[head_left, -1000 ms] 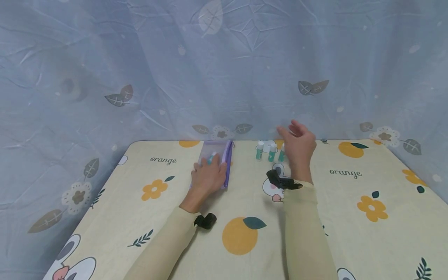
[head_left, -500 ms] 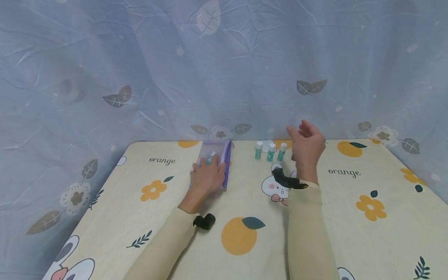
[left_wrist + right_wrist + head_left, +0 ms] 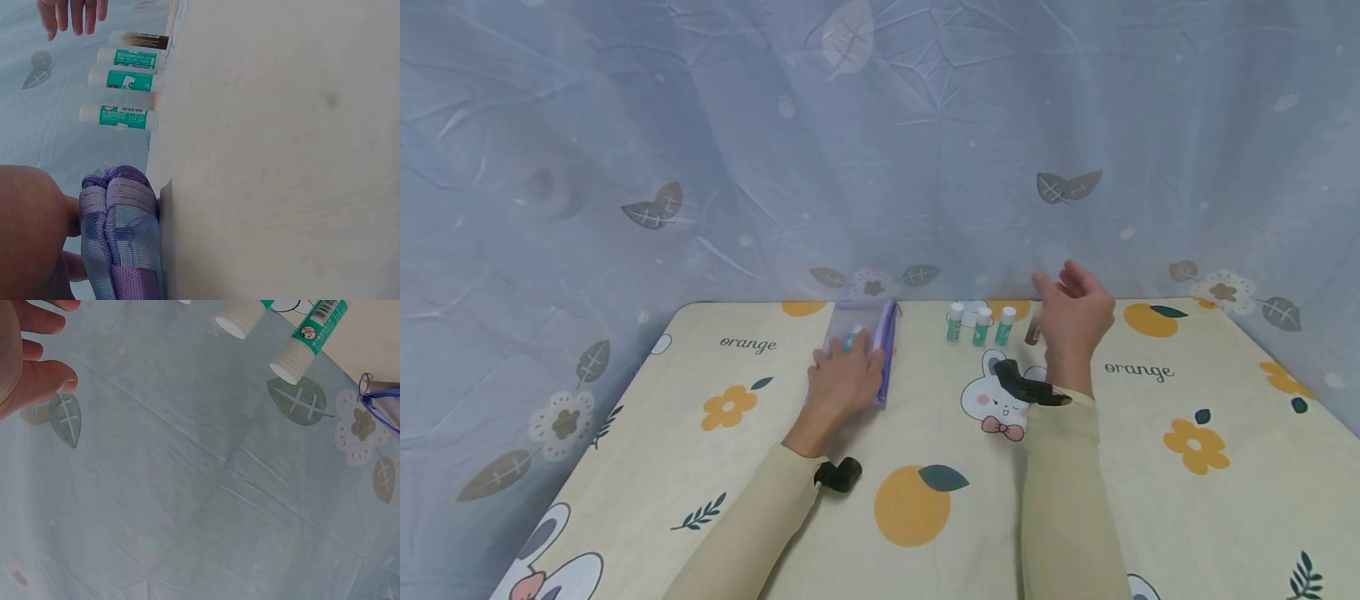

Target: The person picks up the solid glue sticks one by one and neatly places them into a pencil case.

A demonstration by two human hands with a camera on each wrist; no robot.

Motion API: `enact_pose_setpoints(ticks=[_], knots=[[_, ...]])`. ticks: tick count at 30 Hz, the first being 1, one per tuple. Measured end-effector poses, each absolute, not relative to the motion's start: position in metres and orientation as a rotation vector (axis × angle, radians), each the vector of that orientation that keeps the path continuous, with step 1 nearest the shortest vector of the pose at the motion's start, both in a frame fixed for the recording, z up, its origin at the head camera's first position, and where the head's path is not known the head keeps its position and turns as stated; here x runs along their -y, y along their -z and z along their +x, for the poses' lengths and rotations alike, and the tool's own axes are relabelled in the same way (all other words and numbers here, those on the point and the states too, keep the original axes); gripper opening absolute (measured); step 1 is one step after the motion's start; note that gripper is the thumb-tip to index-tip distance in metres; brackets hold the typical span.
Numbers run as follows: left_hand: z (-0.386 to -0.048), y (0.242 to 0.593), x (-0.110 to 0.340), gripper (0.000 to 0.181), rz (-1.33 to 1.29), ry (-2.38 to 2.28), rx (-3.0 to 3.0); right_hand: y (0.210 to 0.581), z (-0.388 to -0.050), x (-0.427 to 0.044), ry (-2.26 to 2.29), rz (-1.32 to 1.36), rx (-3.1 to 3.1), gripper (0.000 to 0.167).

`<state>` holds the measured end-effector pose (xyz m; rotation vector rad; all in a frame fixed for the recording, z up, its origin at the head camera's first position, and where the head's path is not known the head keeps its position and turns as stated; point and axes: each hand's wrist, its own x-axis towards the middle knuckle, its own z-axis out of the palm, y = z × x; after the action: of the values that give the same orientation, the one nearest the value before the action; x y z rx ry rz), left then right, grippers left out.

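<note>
My left hand [image 3: 846,379] rests with spread fingers on a purple mesh zipper pouch [image 3: 888,358]; a teal-and-white item [image 3: 852,337] shows by its fingertips. Seen from the left wrist, the pouch [image 3: 128,219] has some thickness. To its right, three green glue sticks with white caps [image 3: 953,325] [image 3: 125,117] [image 3: 319,325] stand upright in a row. A brown tube [image 3: 1033,330] [image 3: 140,40] stands at the row's right end, partly behind my right hand [image 3: 1075,317]. That hand is raised, fingers loosely bent, apart from the tube in the left wrist view.
A patterned cream cloth [image 3: 917,442] covers the table. Behind its far edge hangs a blue curtain [image 3: 880,167] with leaf prints. A purple cord [image 3: 381,397] from the pouch shows at the right wrist view's edge. Black wrist cameras sit on both cuffs.
My right hand has moved to the right, away from the green glue sticks, uncovering the third one and then the brown tube. My left hand stays on the pouch.
</note>
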<state>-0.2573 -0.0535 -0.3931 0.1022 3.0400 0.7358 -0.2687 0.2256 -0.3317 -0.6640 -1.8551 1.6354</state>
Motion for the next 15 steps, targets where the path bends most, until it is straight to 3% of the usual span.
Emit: enact_pose_setpoints(ticks=[15], knots=[[-0.2576, 0.3951, 0.0537, 0.063, 0.110, -0.744, -3.033, 0.3383, -0.2717, -0.2282, -1.620, -0.712, 1.862, 0.057]])
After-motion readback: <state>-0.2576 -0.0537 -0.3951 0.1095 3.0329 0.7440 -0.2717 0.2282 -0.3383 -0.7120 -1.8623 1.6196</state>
